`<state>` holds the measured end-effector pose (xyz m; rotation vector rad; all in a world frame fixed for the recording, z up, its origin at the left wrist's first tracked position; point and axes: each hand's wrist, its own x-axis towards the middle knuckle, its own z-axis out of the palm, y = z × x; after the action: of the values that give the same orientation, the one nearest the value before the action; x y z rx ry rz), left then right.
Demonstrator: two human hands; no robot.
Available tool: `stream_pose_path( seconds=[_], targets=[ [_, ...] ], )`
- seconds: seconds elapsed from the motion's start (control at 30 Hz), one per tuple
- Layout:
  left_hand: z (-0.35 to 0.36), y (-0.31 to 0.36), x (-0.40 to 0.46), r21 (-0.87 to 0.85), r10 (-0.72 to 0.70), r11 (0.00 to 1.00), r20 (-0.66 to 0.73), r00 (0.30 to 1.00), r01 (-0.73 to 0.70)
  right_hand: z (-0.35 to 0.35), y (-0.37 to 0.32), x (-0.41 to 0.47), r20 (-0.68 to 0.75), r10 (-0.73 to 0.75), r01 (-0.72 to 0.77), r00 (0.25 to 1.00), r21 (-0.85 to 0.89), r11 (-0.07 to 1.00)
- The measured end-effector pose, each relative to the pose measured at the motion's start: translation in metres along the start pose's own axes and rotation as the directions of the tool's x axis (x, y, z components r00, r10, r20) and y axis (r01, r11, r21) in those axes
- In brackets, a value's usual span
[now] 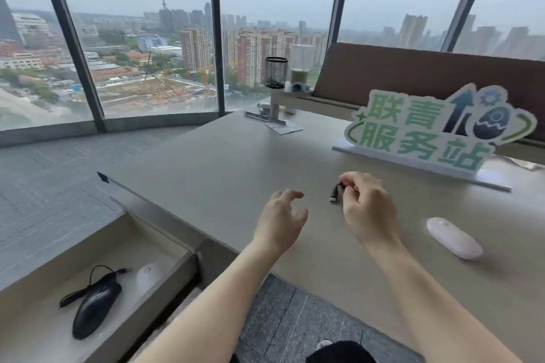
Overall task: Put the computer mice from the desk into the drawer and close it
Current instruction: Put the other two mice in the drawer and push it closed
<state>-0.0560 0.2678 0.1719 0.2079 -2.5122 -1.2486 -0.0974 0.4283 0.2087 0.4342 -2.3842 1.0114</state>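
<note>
Two bare hands over a pale desk, one mouse left on top, two already in the open drawer.

The right hand [365, 209] pinches a small dark USB plug [334, 193] between fingertips, lifted just above the smooth beige desk top [221, 162]; the left hand [283, 215] hovers at its 9 o'clock, fingers loosely curled and holding nothing. A pale pinkish-white oval wireless mouse [454, 237] lies at the right hand's 4 o'clock, near the desk's front edge, bare surface all around it. At 7 o'clock the open cream drawer [165, 233] holds a black corded mouse [95, 309] and a white mouse [149, 275], with free floor toward its front.
</note>
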Motion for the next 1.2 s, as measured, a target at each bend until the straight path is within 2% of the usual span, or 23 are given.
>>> stream_pose_path(
  seconds=[0.07, 0.13, 0.2, 0.27, 0.37, 0.43, 0.57, 0.7, 0.83, 1.0, 1.1, 1.2],
  targets=[
    [0.039, 0.024, 0.006, 0.016, 0.023, 1.0, 0.103, 0.994, -0.025, -0.034, 0.048, 0.005, -0.084, 0.075, -0.084, 0.994, -0.115, 0.99],
    [0.071, 0.041, 0.011, 0.037, 0.05, 0.998, 0.156, 0.987, -0.056, -0.058, 0.092, 0.007, -0.096, 0.154, -0.173, 0.983, -0.234, 0.957],
    [0.099, 0.057, 0.016, 0.098, 0.04, 0.993, 0.185, 0.982, -0.06, -0.075, 0.133, 0.006, -0.022, 0.293, -0.281, 0.956, -0.359, 0.89],
    [0.121, 0.068, 0.02, 0.221, -0.004, 0.974, 0.199, 0.98, -0.041, -0.085, 0.16, 0.0, 0.084, 0.408, -0.328, 0.909, -0.458, 0.826],
    [0.144, 0.079, 0.026, 0.392, -0.082, 0.92, 0.157, 0.984, 0.014, -0.091, 0.175, -0.009, 0.181, 0.485, -0.338, 0.855, -0.514, 0.788],
    [0.153, 0.081, 0.029, 0.406, -0.087, 0.913, 0.081, 0.993, 0.047, -0.09, 0.176, -0.013, 0.174, 0.442, -0.305, 0.88, -0.505, 0.807],
    [0.15, 0.077, 0.034, 0.339, -0.123, 0.934, 0.019, 0.992, 0.11, -0.087, 0.17, -0.015, 0.131, 0.409, -0.321, 0.903, -0.427, 0.845],
    [0.116, 0.066, 0.032, 0.243, -0.154, 0.957, -0.036, 0.987, 0.158, -0.078, 0.138, -0.013, 0.08, 0.378, -0.36, 0.922, -0.177, 0.916],
    [0.056, 0.053, 0.018, 0.059, -0.026, 0.998, -0.204, 0.979, 0.039, -0.063, 0.079, -0.011, 0.063, 0.259, -0.26, 0.964, 0.015, 0.965],
    [-0.038, 0.046, -0.014, 0.011, 0.061, 0.998, -0.44, 0.896, -0.062, -0.029, -0.004, -0.012, 0.1, 0.092, -0.111, 0.991, 0.207, 0.972],
    [-0.1, 0.028, -0.039, 0.023, 0.058, 0.998, -0.539, 0.84, -0.054, 0.006, -0.061, -0.022, 0.179, -0.014, -0.036, 0.984, 0.272, 0.962],
    [-0.153, -0.001, -0.068, 0.019, 0.003, 1.0, -0.617, 0.787, 0.011, 0.05, -0.114, -0.043, 0.29, -0.12, 0.021, 0.949, 0.323, 0.946]
  ],
)
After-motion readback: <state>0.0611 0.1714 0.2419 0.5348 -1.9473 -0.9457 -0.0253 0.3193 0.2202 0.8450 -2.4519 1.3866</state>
